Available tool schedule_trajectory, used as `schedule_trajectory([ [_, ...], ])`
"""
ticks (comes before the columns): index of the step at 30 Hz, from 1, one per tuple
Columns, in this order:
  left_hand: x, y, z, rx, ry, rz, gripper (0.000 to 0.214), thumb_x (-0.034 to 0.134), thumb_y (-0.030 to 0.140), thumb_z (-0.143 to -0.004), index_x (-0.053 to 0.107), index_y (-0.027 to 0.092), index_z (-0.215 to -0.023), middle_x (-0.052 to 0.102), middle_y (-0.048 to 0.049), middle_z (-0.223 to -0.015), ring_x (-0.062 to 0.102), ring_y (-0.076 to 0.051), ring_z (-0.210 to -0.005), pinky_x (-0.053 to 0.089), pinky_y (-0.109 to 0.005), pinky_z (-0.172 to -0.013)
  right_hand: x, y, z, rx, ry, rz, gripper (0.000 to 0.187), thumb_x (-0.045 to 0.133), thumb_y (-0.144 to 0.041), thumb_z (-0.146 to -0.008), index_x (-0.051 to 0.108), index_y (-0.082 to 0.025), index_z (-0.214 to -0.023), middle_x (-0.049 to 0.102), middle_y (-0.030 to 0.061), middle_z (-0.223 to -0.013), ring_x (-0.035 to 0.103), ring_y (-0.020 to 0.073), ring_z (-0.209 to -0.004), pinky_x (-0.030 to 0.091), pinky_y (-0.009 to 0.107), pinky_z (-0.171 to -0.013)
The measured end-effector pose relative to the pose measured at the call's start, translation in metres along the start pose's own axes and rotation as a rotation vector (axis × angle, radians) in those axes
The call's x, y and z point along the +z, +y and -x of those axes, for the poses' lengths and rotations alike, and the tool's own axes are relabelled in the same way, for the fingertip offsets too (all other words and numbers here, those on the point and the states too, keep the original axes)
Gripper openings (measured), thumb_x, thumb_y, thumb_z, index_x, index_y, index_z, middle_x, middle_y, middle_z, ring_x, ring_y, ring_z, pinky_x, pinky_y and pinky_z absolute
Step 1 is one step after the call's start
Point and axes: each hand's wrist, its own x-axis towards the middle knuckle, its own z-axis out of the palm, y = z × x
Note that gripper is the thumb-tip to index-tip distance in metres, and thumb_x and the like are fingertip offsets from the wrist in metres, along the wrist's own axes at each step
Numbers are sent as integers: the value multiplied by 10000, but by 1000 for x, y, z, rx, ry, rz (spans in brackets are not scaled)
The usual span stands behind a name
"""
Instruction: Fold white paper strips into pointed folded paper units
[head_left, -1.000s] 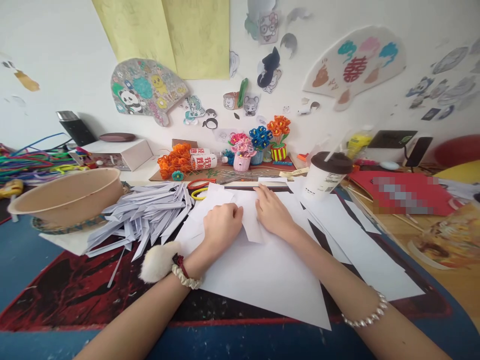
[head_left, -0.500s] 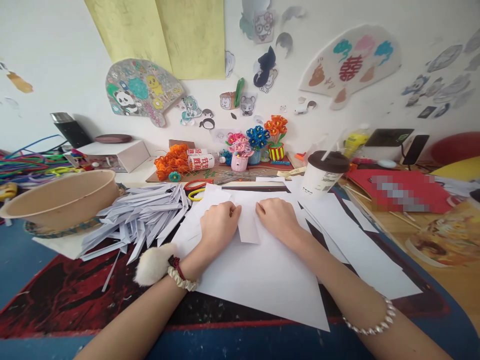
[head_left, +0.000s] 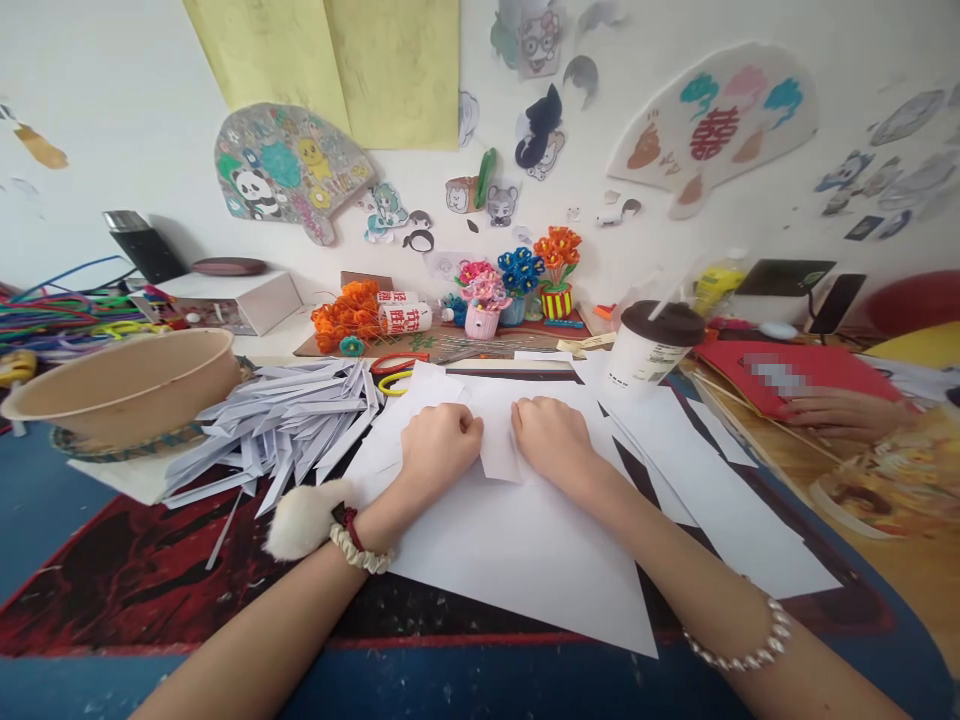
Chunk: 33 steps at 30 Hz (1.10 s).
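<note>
Between my two closed hands stands a small white strip of paper (head_left: 498, 440), gripped at its left and right edges. My left hand (head_left: 439, 440) is curled with the thumb pressed against the fingers at the strip's left side. Knuckles up, my right hand (head_left: 553, 435) is closed at the right side, its fingertips hidden. Both hands rest over a large white paper sheet (head_left: 525, 560). Under and behind the left hand lie more white paper pieces (head_left: 424, 385). Many folded white paper strips (head_left: 292, 410) are heaped to the left.
A beige basin (head_left: 127, 385) stands at the left. Behind the papers are scissors (head_left: 397, 362), orange craft flowers (head_left: 349, 318) and small flower pots (head_left: 480, 320). A lidded cup (head_left: 651, 350) and paper sheets (head_left: 735, 500) are right. Another person's hand (head_left: 847, 412) rests near a red packet (head_left: 810, 365).
Another person's hand has come into view at the right, over the red packet. My hands have barely moved and keep hold of the strip. The view has shifted slightly.
</note>
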Motion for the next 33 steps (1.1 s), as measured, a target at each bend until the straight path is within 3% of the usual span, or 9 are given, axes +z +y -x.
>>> schedule_trajectory([
  [9, -2, -1, 2, 0, -15, 19, 261, 482, 328, -806, 656, 220, -644, 705, -43, -731, 615, -218, -714, 297, -289, -545, 1, -1, -1, 5, -7, 14, 378, 318, -218, -969, 674, -143, -867, 693, 144, -891, 657, 234, -757, 382, 296, -573],
  [14, -3, 0, -1, 0, -43, 60, 382, 465, 502, -826, 677, 233, -655, 712, -38, -737, 616, -224, -706, 311, -297, -557, 2, 4, -10, 54, 18, 2, 399, 307, -250, -978, 675, -142, -870, 697, 130, -889, 655, 233, -762, 362, 294, -561],
  [19, -2, 2, -3, -1, -16, 89, 263, 496, 394, -819, 686, 254, -704, 729, -3, -795, 617, -212, -739, 313, -292, -561, 2, 8, -13, 52, 66, -29, 425, 273, -287, -995, 667, -158, -901, 687, 104, -943, 640, 216, -825, 365, 289, -583],
  [23, -1, 3, -2, -7, -6, 67, 331, 472, 446, -836, 679, 243, -676, 720, -20, -766, 613, -214, -720, 314, -294, -564, 6, 9, -12, 16, 84, -28, 392, 302, -257, -985, 664, -146, -885, 671, 111, -960, 622, 219, -887, 375, 294, -635],
  [33, -1, 1, 1, 14, -21, 41, 281, 490, 365, -831, 670, 231, -662, 713, -27, -751, 615, -208, -726, 314, -291, -563, 4, 9, -10, -45, 74, 8, 350, 319, -184, -974, 657, -127, -902, 662, 127, -941, 600, 233, -870, 367, 300, -659],
])
